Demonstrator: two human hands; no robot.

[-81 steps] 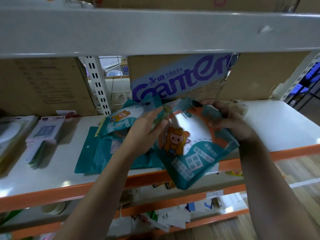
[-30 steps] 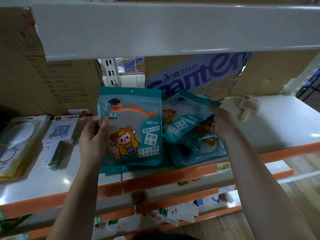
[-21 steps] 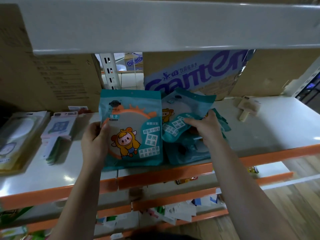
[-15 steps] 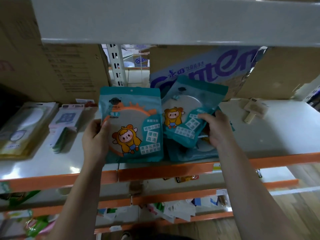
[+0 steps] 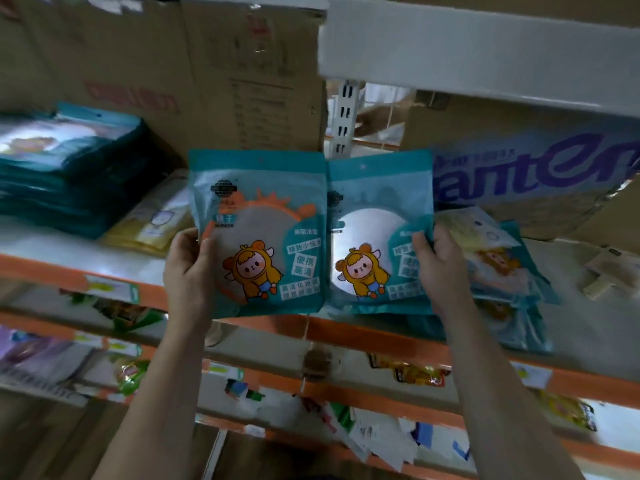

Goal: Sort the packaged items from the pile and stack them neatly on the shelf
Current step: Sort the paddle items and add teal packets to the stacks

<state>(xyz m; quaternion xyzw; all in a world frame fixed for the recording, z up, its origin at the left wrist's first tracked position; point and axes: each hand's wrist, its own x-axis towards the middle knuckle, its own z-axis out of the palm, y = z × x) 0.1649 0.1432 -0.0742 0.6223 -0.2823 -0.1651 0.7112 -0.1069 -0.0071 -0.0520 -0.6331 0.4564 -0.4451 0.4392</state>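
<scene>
around you: a tall cardboard box [image 5: 207, 64] stands at the back of the shelf [image 5: 585, 327], behind the left pouch. a carton with big purple lettering [image 5: 540, 168] stands behind the pile on the right, and a white slotted upright [image 5: 343, 119] shows between the two. the white beam of the shelf above [image 5: 485, 46] crosses over that carton. far left on the shelf lies a neat stack of teal pouches [image 5: 69, 168], with a yellow packet [image 5: 152, 220] just beside it. a small beige item [image 5: 606, 275] lies far right, too blurred to name. under the orange front rail [image 5: 381, 336], a lower shelf [image 5: 277, 362] holds mixed packets.

you hold two mirror pouches upright, side by side with their edges touching, just above the front rail. your left grip [image 5: 188, 268] is clamped on the lower left edge of the left pouch [image 5: 259, 233], thumb on its face. your right grip [image 5: 438, 268] is clamped on the right edge of the right pouch [image 5: 377, 233], which hides part of the pile [image 5: 502, 271]. that pile lies loose and askew on the shelf, just right of your right grip.

each pouch is teal with a round clear window, an orange sun-like rim, a cartoon child in a yellow hood, white chinese text and the word "mirror". the right pouch's window shows a shiny silver disc.
</scene>
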